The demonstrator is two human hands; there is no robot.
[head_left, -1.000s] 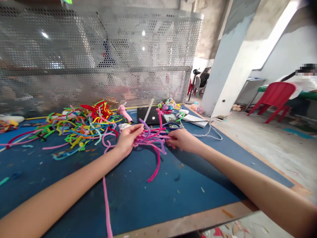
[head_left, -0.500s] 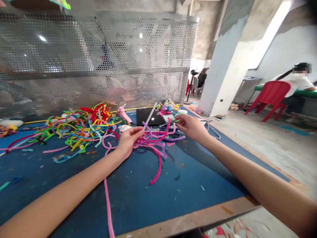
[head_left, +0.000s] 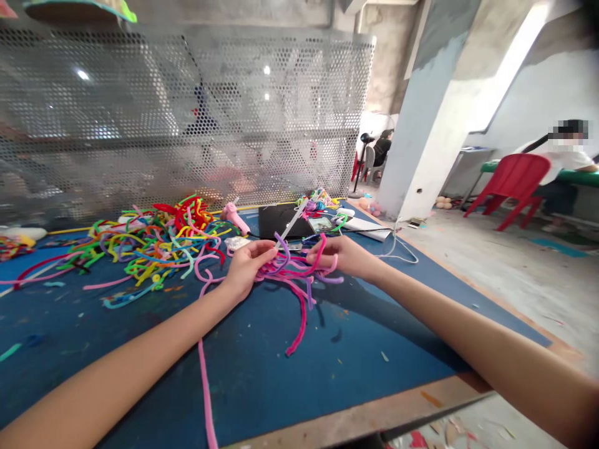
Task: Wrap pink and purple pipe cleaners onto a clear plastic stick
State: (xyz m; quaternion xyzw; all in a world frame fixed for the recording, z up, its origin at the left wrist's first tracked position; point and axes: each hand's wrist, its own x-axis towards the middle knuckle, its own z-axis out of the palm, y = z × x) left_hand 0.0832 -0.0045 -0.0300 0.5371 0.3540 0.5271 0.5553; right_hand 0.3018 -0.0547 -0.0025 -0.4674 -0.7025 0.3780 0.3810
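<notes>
1. Left hand [head_left: 248,267]: grip pinched on a pale strip [head_left: 294,218], which slants up and to the right from thumb and forefinger.
2. Bundle of fuzzy stems [head_left: 291,274], pink and purple: at the left fingertips, above the blue surface [head_left: 365,374], loose ends fanning rightward; one deep-pink stem [head_left: 302,321] curves down toward the viewer.
3. Right hand [head_left: 346,257]: fingers bent among the bundle's right-hand ends; cannot tell whether its grip is closed on any.
4. Long pink stem [head_left: 204,386]: runs from beneath the left forearm to the near edge.
5. Multicoloured stem pile [head_left: 159,240]: left of the hands.
6. Pink tool [head_left: 236,218]: lies beyond the left hand, beside a black flat item [head_left: 274,221].
</notes>
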